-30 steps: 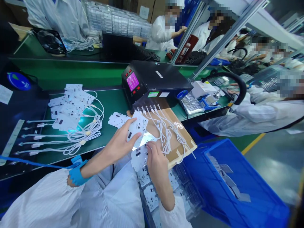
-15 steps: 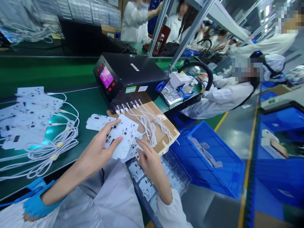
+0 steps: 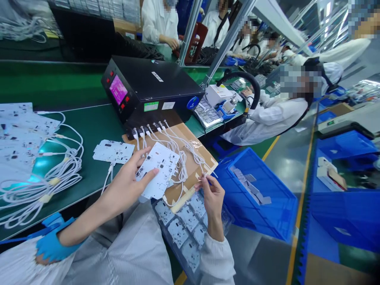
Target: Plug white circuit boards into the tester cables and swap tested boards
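Note:
My left hand (image 3: 126, 180) grips a white circuit board (image 3: 162, 168), thumb on its face and fingers at the far edge; whether more boards lie under it I cannot tell. At the cardboard's right corner, my right hand (image 3: 213, 194) pinches a thin white cable (image 3: 203, 168) between thumb and fingertips. Several white cables (image 3: 181, 162) run from plugs on a black box (image 3: 157, 81) across the cardboard sheet (image 3: 192, 136). Below my right hand, a clear plastic tray (image 3: 170, 242) holds several white boards (image 3: 178, 232). Left of my left hand lies another board (image 3: 114, 151) with a cable attached.
Stacked white boards (image 3: 18, 138) and coiled white cables (image 3: 63, 170) lie on the green bench (image 3: 92, 122) at left. A blue bin (image 3: 267, 219) with grey pieces stands at right. A co-worker (image 3: 282, 113) sits beyond it; others work behind a metal post (image 3: 190, 31).
My right hand has moved right, away from the boards, and now pinches a cable. My left hand still holds the board. The view has shifted slightly to the right.

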### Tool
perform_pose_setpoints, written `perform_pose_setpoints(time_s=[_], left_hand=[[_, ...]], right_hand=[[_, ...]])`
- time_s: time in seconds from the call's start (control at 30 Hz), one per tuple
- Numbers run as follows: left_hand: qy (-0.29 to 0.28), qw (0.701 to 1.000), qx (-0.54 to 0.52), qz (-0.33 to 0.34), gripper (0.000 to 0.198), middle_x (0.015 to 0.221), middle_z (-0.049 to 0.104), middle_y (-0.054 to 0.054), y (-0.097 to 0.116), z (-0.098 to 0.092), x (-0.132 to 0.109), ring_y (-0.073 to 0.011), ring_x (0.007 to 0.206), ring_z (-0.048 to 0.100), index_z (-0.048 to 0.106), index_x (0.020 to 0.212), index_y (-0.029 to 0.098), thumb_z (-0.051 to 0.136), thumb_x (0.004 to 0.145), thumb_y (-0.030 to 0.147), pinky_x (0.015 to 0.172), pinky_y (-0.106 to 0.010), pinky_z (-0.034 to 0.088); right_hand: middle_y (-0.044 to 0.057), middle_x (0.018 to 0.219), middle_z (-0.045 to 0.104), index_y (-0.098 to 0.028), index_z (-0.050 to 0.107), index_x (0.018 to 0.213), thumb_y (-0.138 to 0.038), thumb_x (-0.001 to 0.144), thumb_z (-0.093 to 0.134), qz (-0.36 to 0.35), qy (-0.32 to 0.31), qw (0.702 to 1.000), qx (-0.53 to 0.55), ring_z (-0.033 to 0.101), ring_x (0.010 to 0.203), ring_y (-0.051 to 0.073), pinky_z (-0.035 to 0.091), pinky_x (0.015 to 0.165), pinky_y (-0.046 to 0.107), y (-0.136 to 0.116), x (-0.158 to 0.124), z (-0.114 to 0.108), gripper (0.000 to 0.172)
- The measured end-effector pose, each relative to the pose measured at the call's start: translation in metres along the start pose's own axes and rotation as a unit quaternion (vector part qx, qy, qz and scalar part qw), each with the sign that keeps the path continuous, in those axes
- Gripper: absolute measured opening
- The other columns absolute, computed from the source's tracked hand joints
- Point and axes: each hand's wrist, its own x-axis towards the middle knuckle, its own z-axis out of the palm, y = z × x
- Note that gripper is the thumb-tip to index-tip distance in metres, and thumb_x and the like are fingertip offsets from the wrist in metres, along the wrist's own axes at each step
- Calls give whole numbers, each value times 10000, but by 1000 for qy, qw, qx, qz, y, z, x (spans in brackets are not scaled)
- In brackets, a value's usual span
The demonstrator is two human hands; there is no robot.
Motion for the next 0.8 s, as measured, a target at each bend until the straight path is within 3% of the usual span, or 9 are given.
perform_pose_setpoints(time_s=[0.07, 0.17, 0.27, 0.6, 0.8], left_hand=[[6, 1000, -25, -6, 798, 1518, 587, -143, -1, 1, 3, -336, 1261, 668, 432, 1530, 275, 762, 859, 550, 918, -441, 642], [19, 999, -48, -6, 812, 1501, 598, -161, -1, 1, 6, -332, 1242, 680, 450, 1512, 234, 783, 841, 547, 938, -444, 636], [26, 999, -31, 2, 809, 1460, 631, -158, -1, 0, 8, -329, 1280, 658, 465, 1502, 210, 787, 838, 541, 1022, -460, 600], [18, 1000, -7, 12, 767, 1484, 622, -121, -8, -1, 8, -310, 1351, 612, 459, 1527, 225, 755, 872, 492, 1076, -452, 573], [30, 999, -5, 16, 794, 1525, 582, -130, -10, -2, 8, -337, 1387, 576, 466, 1533, 229, 762, 858, 524, 1162, -520, 496]], right_hand=[[11, 796, 708, -222, 779, 1021, -424, 933, 729, -12, -10, 1000, 25, 648, 547, 138, 564, 495, 292, -17, -3, 22, 227], [13, 867, 670, -246, 812, 1010, -344, 968, 695, -26, -50, 997, 43, 653, 539, 113, 557, 460, 272, -39, -10, 49, 158], [12, 929, 646, -263, 815, 1032, -280, 963, 704, -57, -48, 996, 55, 689, 590, 110, 604, 525, 277, -48, -15, 63, 132], [-7, 923, 607, -278, 813, 1027, -227, 971, 691, -67, -88, 993, 48, 680, 572, 84, 602, 522, 250, -51, -15, 66, 144], [-4, 920, 599, -253, 808, 984, -252, 970, 694, -42, -53, 995, 74, 669, 537, 84, 589, 449, 240, -53, -17, 66, 115]])
